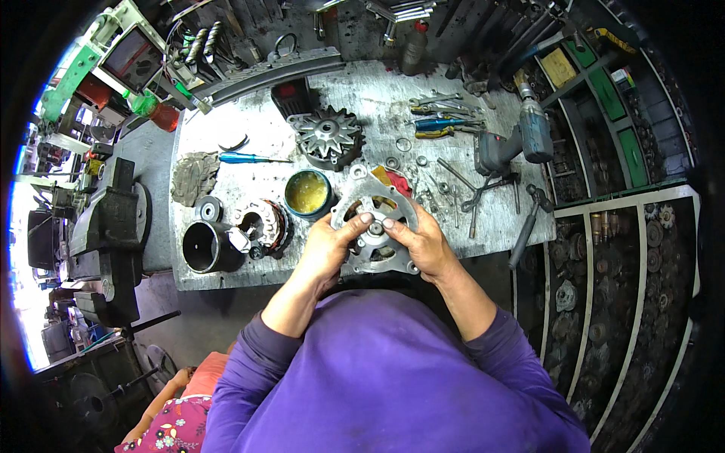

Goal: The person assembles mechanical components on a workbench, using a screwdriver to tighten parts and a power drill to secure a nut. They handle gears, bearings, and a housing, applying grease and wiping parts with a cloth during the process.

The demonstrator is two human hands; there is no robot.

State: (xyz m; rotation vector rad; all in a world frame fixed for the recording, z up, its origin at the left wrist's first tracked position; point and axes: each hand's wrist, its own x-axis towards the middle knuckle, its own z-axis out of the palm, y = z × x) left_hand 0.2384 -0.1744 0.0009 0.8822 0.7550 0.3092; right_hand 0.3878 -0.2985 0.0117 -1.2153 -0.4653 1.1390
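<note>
My left hand (pixel 326 249) and my right hand (pixel 423 243) together hold a round grey metal alternator end housing (pixel 375 202) over the near edge of the metal workbench (pixel 219 275). Both thumbs press near its central bearing hole. The lower rim of the housing shows between my wrists. Just left of it stands a small round tin of yellow grease (pixel 308 192).
On the bench lie a finned rotor (pixel 328 136), a copper-wound stator (pixel 264 224), a black cylinder (pixel 205 245), a blue-handled screwdriver (pixel 249 158), a rag (pixel 194 176), wrenches (pixel 442 113), loose washers and a cordless drill (pixel 513 143). A vise (pixel 113 226) stands left; part shelves right.
</note>
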